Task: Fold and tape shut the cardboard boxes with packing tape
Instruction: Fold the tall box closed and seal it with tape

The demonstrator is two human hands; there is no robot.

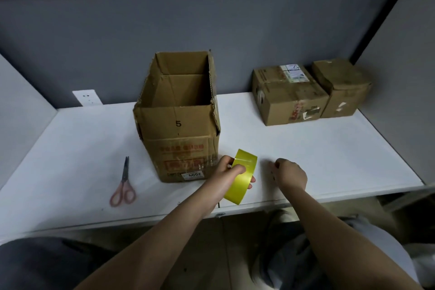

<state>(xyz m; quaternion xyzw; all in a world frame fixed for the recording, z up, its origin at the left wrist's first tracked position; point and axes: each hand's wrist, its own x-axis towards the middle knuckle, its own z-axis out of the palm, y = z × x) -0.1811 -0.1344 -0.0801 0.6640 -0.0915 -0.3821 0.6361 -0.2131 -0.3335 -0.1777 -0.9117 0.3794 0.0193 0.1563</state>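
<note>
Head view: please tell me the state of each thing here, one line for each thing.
Big box: upright, top open, flaps not folded.
Two small boxes: closed, side by side at the back right.
Tape roll: yellow, gripped by left hand.
Right hand: fingers curled beside the roll; whether it pinches a tape end is unclear.
Scissors: closed, flat on the table.

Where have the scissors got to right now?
In the head view, the scissors lie flat on the white table, left of the open cardboard box, untouched by either hand.
</note>
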